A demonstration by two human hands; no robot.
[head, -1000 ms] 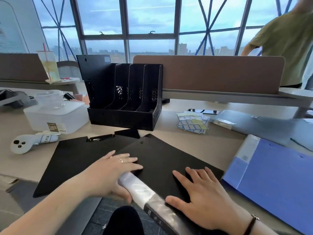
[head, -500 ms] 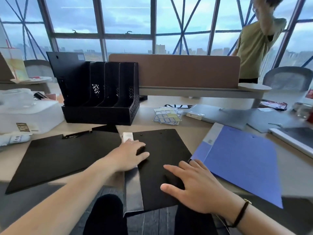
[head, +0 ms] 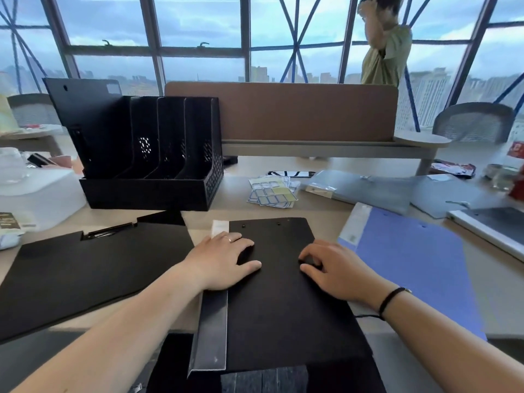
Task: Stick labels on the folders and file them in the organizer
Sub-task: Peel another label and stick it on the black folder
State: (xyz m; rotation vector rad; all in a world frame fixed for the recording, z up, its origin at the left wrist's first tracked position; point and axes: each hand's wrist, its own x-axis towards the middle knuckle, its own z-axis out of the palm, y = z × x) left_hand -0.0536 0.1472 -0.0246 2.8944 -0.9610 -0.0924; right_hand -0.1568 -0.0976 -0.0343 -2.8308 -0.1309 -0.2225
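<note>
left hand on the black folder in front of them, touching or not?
Touching. The head view shows the left hand lying flat, palm down, on the closed black folder near its silvery spine, fingers spread onto the cover with no gap visible.

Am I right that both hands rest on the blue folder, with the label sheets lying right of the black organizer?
Not quite: the head view shows the left hand and right hand resting on the black folder. The label sheets do lie right of the black organizer.

Two black folders [head: 278, 302], one blue folder [head: 419, 268], one organizer [head: 147, 165].
</note>
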